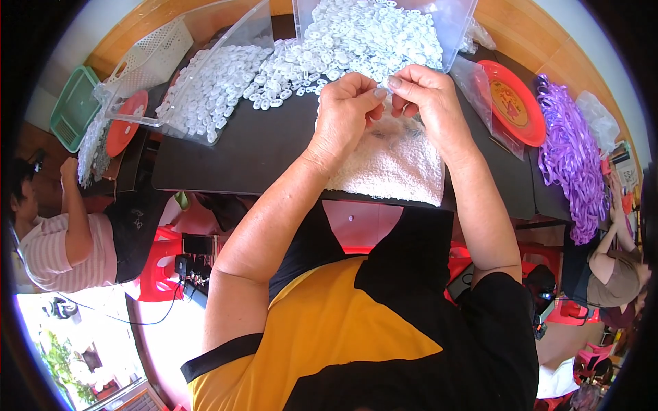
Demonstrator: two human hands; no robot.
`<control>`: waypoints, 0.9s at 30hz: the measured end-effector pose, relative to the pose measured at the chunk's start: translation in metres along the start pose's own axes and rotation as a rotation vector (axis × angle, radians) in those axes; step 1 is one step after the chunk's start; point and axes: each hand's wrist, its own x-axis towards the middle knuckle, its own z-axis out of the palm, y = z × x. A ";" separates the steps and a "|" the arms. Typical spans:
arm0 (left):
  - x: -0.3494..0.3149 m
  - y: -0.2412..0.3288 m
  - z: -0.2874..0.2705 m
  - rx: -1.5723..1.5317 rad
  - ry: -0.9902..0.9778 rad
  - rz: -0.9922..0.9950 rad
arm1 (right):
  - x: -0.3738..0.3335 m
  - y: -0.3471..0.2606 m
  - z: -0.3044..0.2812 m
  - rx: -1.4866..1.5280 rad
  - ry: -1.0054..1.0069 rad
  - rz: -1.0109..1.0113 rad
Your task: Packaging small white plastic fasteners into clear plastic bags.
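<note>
From the head view, the left hand [346, 109] and the right hand [428, 99] meet fingertip to fingertip above a white towel [397, 161] that lies on the near edge of the dark counter [247, 147]. Both grips are closed in a pinch on something very small between thumb and forefinger; what it is cannot be told, as the fingers hide it. Just beyond the hands, a heap of small white plastic rings [356, 41] spills across the far side of the counter from a clear plastic bin [452, 27] tipped toward the person. A second clear bin [205, 75] at the far left holds more of the same rings. To the right lie a red plate [514, 103] and, farther right, a bundle of purple ribbons [572, 157]. A white basket [154, 58] and a green basket [72, 106] sit at the far left.
</note>
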 end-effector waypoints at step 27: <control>0.002 0.003 -0.006 -0.112 -0.018 -0.073 | 0.001 -0.002 -0.019 -0.072 -0.007 0.034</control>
